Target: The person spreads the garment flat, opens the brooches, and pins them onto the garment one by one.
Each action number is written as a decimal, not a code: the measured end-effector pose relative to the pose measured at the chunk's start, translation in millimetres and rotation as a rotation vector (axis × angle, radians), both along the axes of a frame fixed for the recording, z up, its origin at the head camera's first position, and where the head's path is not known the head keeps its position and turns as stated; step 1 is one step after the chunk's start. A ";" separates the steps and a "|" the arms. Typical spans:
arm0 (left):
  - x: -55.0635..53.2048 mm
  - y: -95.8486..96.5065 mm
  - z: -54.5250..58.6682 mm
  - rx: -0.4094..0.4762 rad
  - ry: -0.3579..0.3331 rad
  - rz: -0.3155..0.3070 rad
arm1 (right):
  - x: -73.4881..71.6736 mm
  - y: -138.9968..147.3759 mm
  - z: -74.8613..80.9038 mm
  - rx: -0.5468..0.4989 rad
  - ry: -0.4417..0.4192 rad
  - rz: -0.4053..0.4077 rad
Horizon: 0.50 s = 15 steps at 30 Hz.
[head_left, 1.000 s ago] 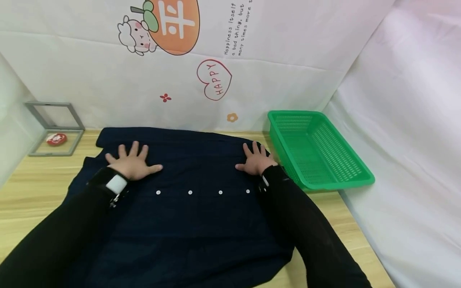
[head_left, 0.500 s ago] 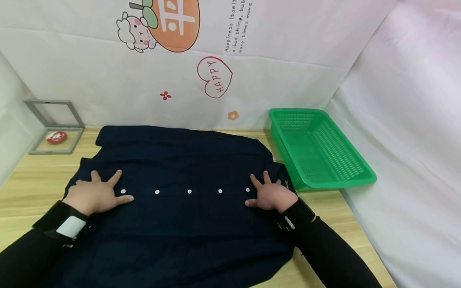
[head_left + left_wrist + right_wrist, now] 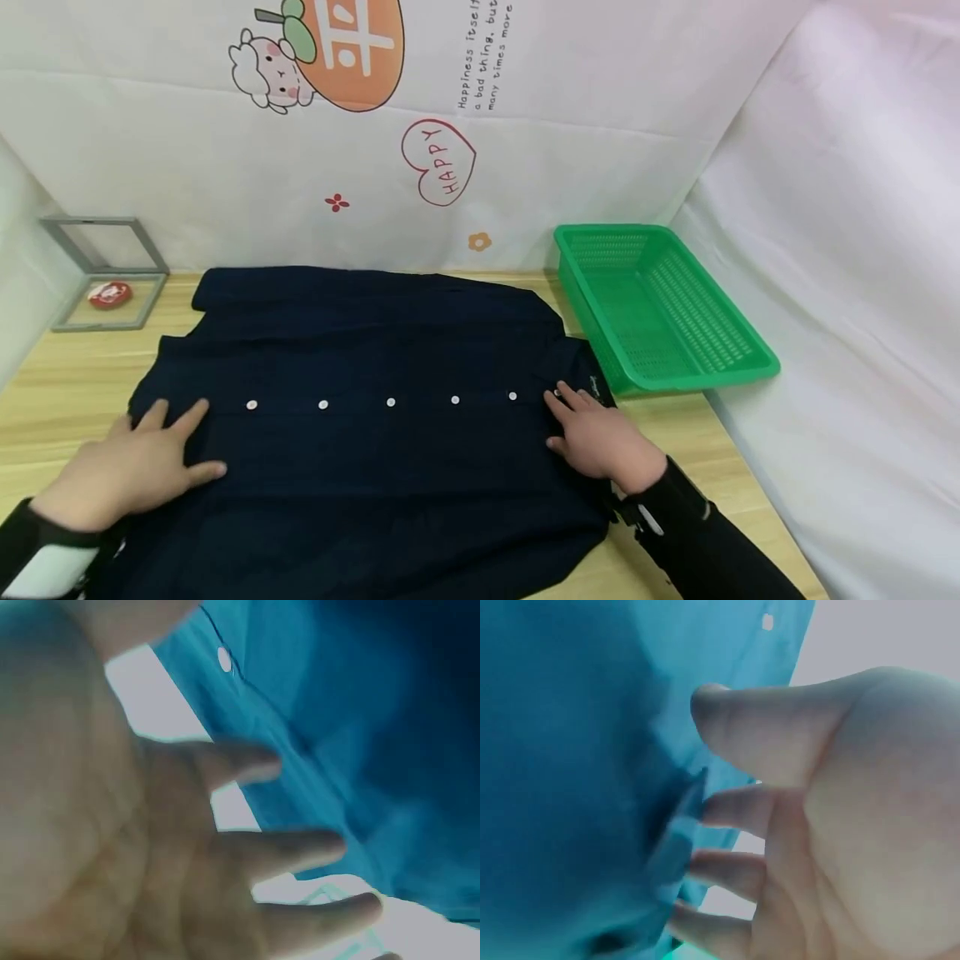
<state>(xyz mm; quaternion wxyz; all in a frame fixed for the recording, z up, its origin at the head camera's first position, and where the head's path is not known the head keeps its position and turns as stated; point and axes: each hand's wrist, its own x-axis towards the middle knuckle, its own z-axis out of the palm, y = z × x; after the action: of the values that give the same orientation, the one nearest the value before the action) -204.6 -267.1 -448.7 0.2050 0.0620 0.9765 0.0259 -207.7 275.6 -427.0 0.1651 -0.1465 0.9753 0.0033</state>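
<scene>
A dark navy shirt (image 3: 360,467) with a row of white buttons lies spread sideways across the table. Over its left edge my left hand (image 3: 135,467) has its fingers spread, palm down. In the left wrist view that hand's fingers (image 3: 292,851) stretch straight over the cloth edge. My right hand (image 3: 603,437) rests on the shirt's right edge, its fingertips at the last button and partly covering it. The right wrist view shows the right hand's fingers (image 3: 731,874) against a small raised fold of the cloth, with the thumb apart from them.
A green plastic basket (image 3: 600,333) stands at the back right, close to the shirt's right edge. At the back left sits an open grey-framed case (image 3: 142,312) with a red and white round item (image 3: 110,295) in it. White printed cloth (image 3: 225,183) hangs behind the wooden table (image 3: 97,367).
Both hands have slid from the far part of the shirt toward the near side and outward, the left to the left edge, the right to the right edge. Several buttons came into view.
</scene>
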 end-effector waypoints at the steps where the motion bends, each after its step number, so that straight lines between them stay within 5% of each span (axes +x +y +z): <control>1: 4.0 -1.5 -2.0 0.000 -0.021 -0.011 | 3.1 3.0 -0.7 -0.003 0.003 0.018; 5: 12.8 -7.2 -9.4 0.054 -0.036 -0.048 | 6.3 14.1 -7.2 -0.048 0.018 0.060; 11: 17.2 -8.4 -15.6 0.052 0.071 -0.039 | 4.3 22.0 -13.1 -0.094 0.058 0.072; 15: 34.6 -2.5 -15.0 0.004 0.168 -0.042 | 18.2 21.8 -9.9 -0.087 0.138 0.077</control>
<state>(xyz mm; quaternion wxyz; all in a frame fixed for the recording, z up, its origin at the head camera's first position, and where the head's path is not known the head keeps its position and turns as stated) -170.0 -269.6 -463.7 0.1226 0.0847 0.9887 0.0181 -189.5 297.5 -436.9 0.0907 -0.1904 0.9773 -0.0225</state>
